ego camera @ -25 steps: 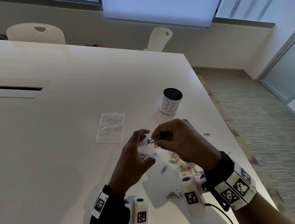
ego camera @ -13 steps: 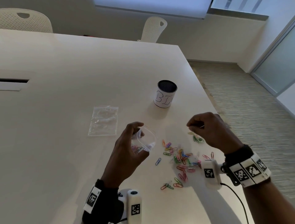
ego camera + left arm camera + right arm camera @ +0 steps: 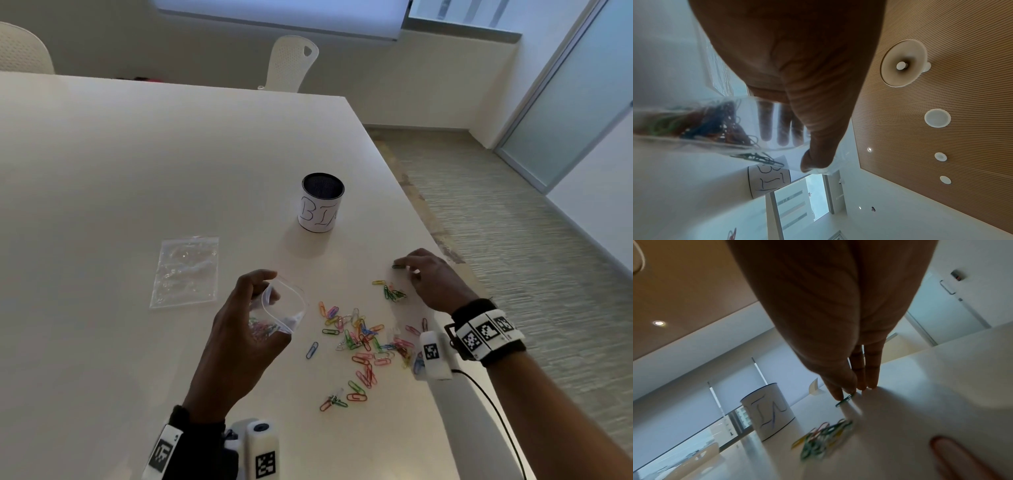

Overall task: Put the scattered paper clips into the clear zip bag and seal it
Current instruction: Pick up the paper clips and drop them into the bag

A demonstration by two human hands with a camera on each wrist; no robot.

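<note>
Paper clips (image 3: 363, 342) in many colours lie scattered on the white table (image 3: 102, 171) between both hands. Farther off sit a flat spare bag (image 3: 186, 270) and a labelled cup (image 3: 322, 202). Left hand (image 3: 239, 335) grips the open clear zip bag (image 3: 284, 308), clips inside. Right hand (image 3: 431, 281), fingers extended, touches a single green clip (image 3: 397, 266).

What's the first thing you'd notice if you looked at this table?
A bright scatter of colored paper clips lies on the white table, near its right edge. The left hand holds an open clear bag with some clips inside, while the right hand touches a lone green clip.
</note>
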